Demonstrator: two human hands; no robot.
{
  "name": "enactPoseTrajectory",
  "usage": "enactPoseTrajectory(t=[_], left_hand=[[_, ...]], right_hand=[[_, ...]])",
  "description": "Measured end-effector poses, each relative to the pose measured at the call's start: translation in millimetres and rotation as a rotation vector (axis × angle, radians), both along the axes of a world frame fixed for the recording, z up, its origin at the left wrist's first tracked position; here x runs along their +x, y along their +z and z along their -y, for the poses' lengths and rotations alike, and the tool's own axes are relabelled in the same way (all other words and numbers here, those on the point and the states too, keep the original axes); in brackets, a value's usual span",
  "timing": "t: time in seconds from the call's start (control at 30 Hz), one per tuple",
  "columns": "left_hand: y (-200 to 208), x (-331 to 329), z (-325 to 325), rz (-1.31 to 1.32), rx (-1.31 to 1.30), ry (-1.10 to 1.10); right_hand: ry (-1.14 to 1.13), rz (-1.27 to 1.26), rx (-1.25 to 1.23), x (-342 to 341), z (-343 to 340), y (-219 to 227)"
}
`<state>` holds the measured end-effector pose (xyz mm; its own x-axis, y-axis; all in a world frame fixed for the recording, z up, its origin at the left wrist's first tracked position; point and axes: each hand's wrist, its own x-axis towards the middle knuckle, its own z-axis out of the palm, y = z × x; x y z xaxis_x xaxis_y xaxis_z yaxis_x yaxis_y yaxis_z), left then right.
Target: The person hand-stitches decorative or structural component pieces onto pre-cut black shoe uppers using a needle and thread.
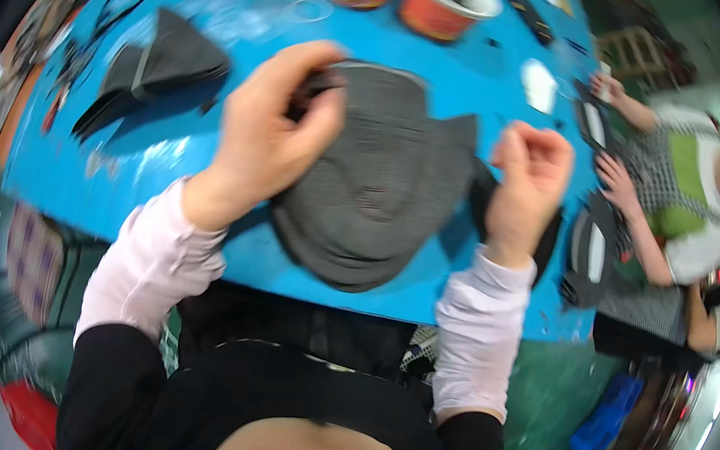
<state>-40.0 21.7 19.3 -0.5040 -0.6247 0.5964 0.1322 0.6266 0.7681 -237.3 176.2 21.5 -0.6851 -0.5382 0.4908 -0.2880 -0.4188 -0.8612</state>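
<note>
A grey, curved textile piece (379,186) with a dotted weave lies on the blue table (199,193) in front of me. My left hand (277,126) pinches its upper left edge near a thin pale trim. My right hand (529,180) has its fingers curled shut over the piece's right edge, where a dark layer shows underneath. The picture is blurred, so the exact grip of the right fingers is unclear.
A stack of dark cut pieces (156,72) lies at the left of the table. Two red-orange tubs (446,2) stand at the far edge. Another person (685,206) sits at the right, hands on dark pieces (586,257). A white scrap (541,85) lies nearby.
</note>
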Motion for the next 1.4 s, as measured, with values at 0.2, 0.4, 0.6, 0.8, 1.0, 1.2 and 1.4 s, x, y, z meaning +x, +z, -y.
enactPoseTrajectory(t=[0.2, 0.4, 0.6, 0.8, 1.0, 1.2, 1.4], left_hand=[[4.8, 21.2, 3.4, 0.035, -0.284, 0.030], [3.3, 20.2, -7.8, 0.138, -0.403, -0.067], [4.6, 14.4, -9.1, 0.281, -0.531, -0.126], [7.1, 15.0, -9.4, 0.350, -0.560, -0.120], [8.5, 14.0, -10.6, 0.394, -0.596, -0.106], [9.5, 12.9, -11.6, 0.422, -0.616, -0.101], [17.8, 9.1, -16.8, 0.533, -0.664, -0.109]], right_hand=[[0.259, -0.137, 0.303, 37.4, 23.3, 32.2], [0.279, -0.248, 0.457, 36.9, 13.3, 21.4], [0.180, -0.349, 0.470, 38.5, 11.6, 9.4], [0.148, -0.452, 0.513, 39.7, 13.9, 7.2], [0.097, -0.462, 0.559, 42.6, 15.0, 9.5], [0.097, -0.539, 0.556, 42.9, 14.9, 7.6], [0.055, -0.654, 0.576, 46.4, 17.1, 10.5]])
